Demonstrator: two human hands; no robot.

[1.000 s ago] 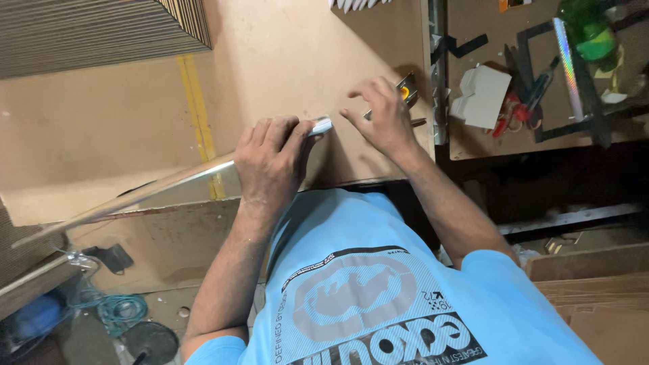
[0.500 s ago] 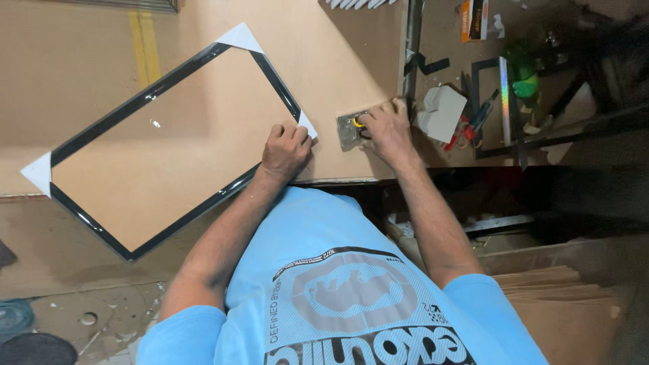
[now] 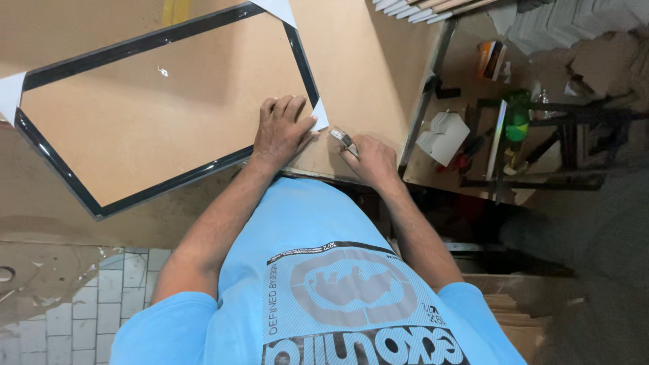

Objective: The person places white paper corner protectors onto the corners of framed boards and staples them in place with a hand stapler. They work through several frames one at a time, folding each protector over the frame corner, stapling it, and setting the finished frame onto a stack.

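A large rectangular picture frame (image 3: 162, 108) with a thin glossy black border lies back-side up on the tan surface (image 3: 358, 61), its brown backing board facing the camera and turned at a slant, so that one long edge runs from the lower left up toward the person's hands. White cardboard protectors cap the corners that show: one at the far left (image 3: 9, 94), one at the top (image 3: 277, 9), and one at the near right corner (image 3: 319, 115). A small metal hanger (image 3: 162, 70) sits on the backing board near the upper middle. The left hand (image 3: 280, 130) lies flat and open, palm down, on the backing board right at the near right corner, fingers spread and pointing up the board, the fingertips touching the black border beside the white protector; it presses rather than grasps. The right hand (image 3: 370, 159) rests on the surface just beside that corner, curled closed around a small metallic tool (image 3: 345, 140), whose tip points toward the frame's corner and stops just short of the protector. Both forearms reach out from a light blue printed T-shirt (image 3: 324, 284) that fills the lower middle of the view. To the right of the surface, beyond a metal edge, a lower shelf (image 3: 466, 176) holds a folded white box (image 3: 443, 135), a green bottle (image 3: 517, 118) and other clutter too jumbled to tell apart. White floor tiles (image 3: 101, 297) show at lower left.
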